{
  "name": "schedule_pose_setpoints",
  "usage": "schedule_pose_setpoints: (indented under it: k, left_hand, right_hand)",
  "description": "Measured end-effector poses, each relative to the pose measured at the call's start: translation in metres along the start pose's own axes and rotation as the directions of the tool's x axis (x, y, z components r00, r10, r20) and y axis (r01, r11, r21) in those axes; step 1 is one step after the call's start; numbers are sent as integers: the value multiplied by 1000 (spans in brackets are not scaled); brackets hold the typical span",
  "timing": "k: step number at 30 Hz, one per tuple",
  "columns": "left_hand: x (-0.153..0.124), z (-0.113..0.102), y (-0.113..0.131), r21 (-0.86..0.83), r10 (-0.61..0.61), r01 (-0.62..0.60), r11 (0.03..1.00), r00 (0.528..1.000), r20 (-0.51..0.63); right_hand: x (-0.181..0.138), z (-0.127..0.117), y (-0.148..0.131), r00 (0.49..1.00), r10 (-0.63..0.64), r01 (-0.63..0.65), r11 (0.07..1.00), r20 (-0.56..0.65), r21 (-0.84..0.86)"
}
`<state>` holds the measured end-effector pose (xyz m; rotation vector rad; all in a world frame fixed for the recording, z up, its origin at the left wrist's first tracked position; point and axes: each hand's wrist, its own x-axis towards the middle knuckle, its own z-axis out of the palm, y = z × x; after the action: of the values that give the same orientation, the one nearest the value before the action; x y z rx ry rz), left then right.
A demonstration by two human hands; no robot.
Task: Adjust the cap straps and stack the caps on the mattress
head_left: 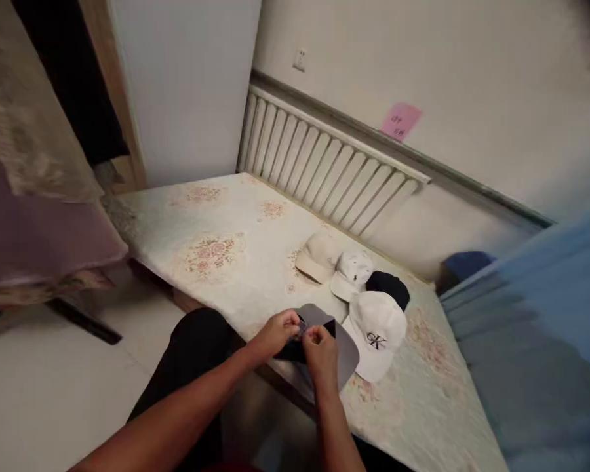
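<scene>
A grey baseball cap [348,357] lies at the near edge of the mattress, its dark inside partly showing and its brim pointing right. My left hand [279,333] pinches the cap's back strap from the left. From the right, my right hand [319,351] pinches the same strap, close to the left fingertips. The strap's fastening is too small to make out. Just beyond sits a white cap with black letters [377,331]. Behind it are a black cap [389,287], a smaller white cap [353,272] and a cream cap [318,255].
The floral mattress [246,242] runs along a white radiator [319,154] and the wall. Blue curtain cloth [545,314] hangs at the right. Clothes [34,164] hang at the left above the floor. A pink note [402,121] is on the wall.
</scene>
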<state>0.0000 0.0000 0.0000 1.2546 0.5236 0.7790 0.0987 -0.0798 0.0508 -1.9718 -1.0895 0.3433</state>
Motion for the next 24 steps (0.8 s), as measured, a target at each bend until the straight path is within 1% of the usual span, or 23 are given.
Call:
schedule_pose_setpoints:
  k: [6, 9, 13, 18, 21, 24]
  left_hand:
    - [-2, -1, 10, -36, -20, 22, 999, 999, 47]
    - [-5, -1, 17, 11, -27, 27, 1000, 997, 73]
    - [-9, -2, 27, 55, -39, 35, 998, 997, 74]
    - [-9, -1, 26, 80, -56, 54, 995, 998, 32]
    - [-7, 1, 22, 61, -44, 44, 997, 999, -6]
    - [-6, 3, 20, 78, -33, 37, 996, 998, -48]
  right_hand:
    - [2, 2, 1, 1000, -5, 5, 1000, 6, 21]
    - [2, 1, 2, 1000, -5, 5, 999, 16, 44]
    - [2, 0, 4, 999, -8, 5, 996, 37, 85]
    - [2, 3, 7, 997, 13, -23, 990, 71, 139]
    - [2, 4, 7, 997, 20, -32, 987, 78, 157]
    - [1, 3, 5, 997, 19, -32, 986, 76, 166]
